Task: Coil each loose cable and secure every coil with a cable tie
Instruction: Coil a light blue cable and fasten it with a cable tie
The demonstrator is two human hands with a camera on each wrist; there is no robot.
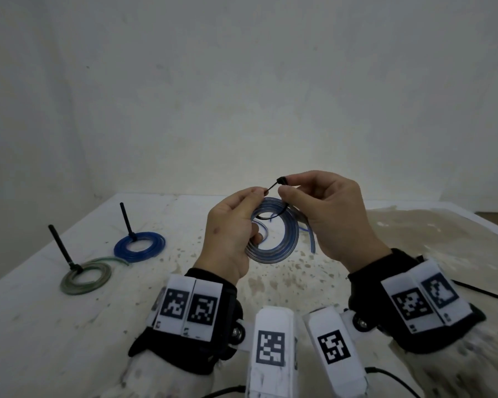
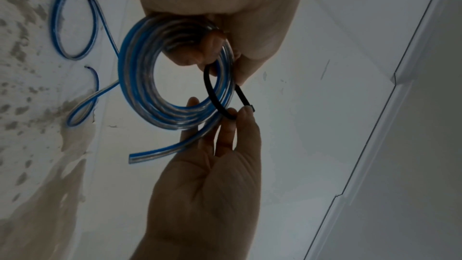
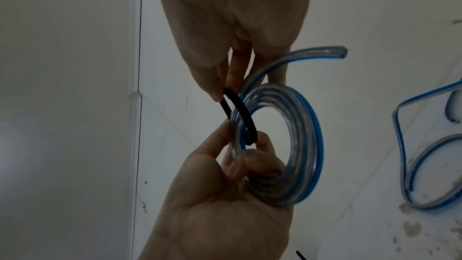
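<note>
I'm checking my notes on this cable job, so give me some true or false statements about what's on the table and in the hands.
1. Two tied coils, the dark blue coil and the green coil, lie on the table. True.
2. The left hand is empty. False: it holds the clear blue coil.
3. The right hand pinches the black cable tie. True.
4. The tie is cinched tight. False: it loops loosely round the coil.

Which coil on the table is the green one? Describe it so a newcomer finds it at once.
On the stained white table, look to the far left, away from the hands. Two tied coils lie there; the nearer is the green translucent cable coil. Its neighbour, the solid blue cable coil, lies farther back.
</note>
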